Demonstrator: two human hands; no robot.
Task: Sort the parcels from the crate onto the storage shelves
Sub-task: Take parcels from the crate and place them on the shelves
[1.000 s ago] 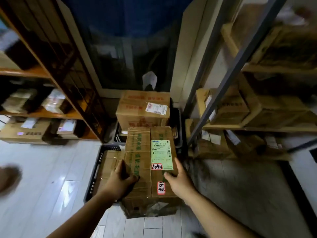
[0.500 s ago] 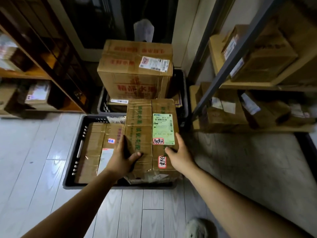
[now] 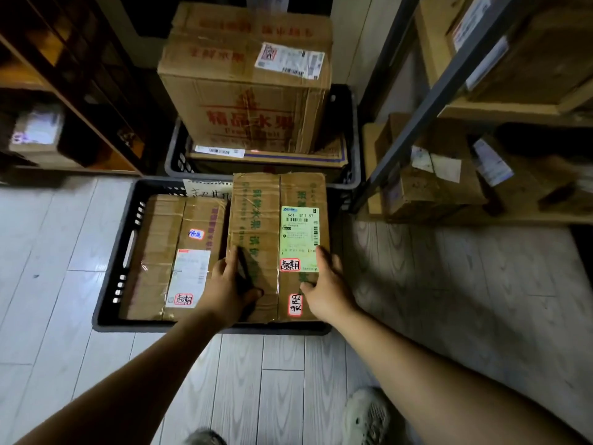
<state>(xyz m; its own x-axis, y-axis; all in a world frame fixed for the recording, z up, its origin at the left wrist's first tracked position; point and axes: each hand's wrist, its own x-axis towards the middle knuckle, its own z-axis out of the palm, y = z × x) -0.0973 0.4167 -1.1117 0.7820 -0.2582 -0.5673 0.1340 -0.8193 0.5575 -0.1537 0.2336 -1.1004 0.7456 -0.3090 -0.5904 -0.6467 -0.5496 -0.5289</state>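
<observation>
A brown taped parcel (image 3: 256,220) with a green shipping label lies lengthwise in the right half of the black crate (image 3: 109,284) on the floor. My left hand (image 3: 224,287) grips its near left side, thumb on top, with something dark under the fingers. My right hand (image 3: 327,287) holds the near right edge, thumb on the label's corner. Beside it, in the crate's left half, lies another flat parcel (image 3: 167,252) with a white label.
Behind stands a second black crate (image 3: 348,130) holding a flat box and a large fruit carton (image 3: 244,75). A metal-framed shelf (image 3: 417,101) with parcels rises on the right, and a dark wooden shelf (image 3: 80,91) stands on the left. My shoe (image 3: 369,415) is on the light plank floor.
The parcel in both hands has come down from chest height into the near crate. My view has tilted down toward the floor. Both hands keep their hold.
</observation>
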